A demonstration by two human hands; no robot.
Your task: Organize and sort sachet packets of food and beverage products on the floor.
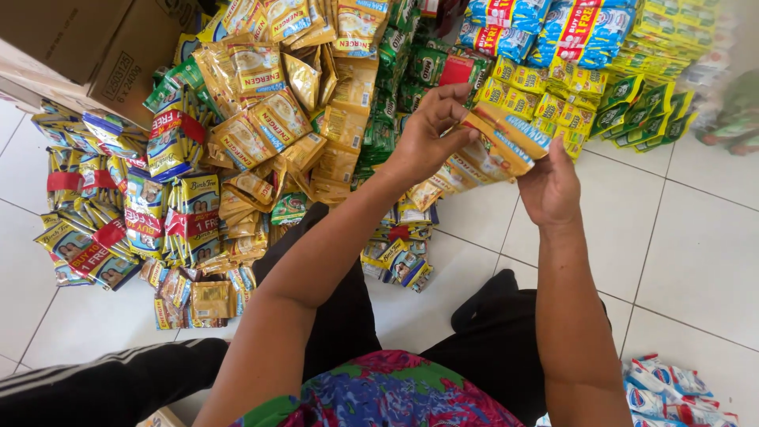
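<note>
Gripping a strip of glossy orange-yellow foil sachets (482, 154) above the white tiled floor (696, 261), both hands work at mid-scene. The left hand (431, 130) pinches the strip's upper edge with fingers curled over it; the right hand (549, 186) closes on its right end, thumb on top. Two hands, one strip; the sachets in it are too bunched to count. Beyond, on the floor, lie heaped packets: gold sachets (269, 111) far left of centre, green sachets (403, 79) behind the strip, blue packs (553, 28) far right. One brown cardboard box (87, 47) stands far left. Blue-white packets (672, 391) lie near right.
</note>
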